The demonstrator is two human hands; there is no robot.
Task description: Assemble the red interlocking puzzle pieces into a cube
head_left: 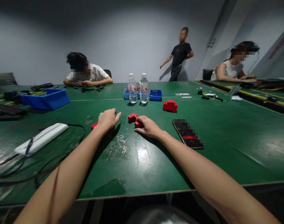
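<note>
My left hand (107, 119) is raised just over the table, thumb apart from the bent fingers, with nothing seen in it. Under its wrist a red piece (94, 125) lies mostly hidden. My right hand (150, 127) has thumb and fingers closed round a small red plastic block (138, 124) at the table surface. Right behind that block sits another angular red block (132, 117); whether the two touch I cannot tell. Farther off to the right stands a larger red stepped plastic housing (170, 106).
Two water bottles (132, 88) stand ahead, by small blue bins (155, 95). A phone (188, 133) lies right; a white power bank (41, 139) with black cables lies left, near a big blue bin (46, 99). Two people sit across the green table (216, 149); another person stands behind.
</note>
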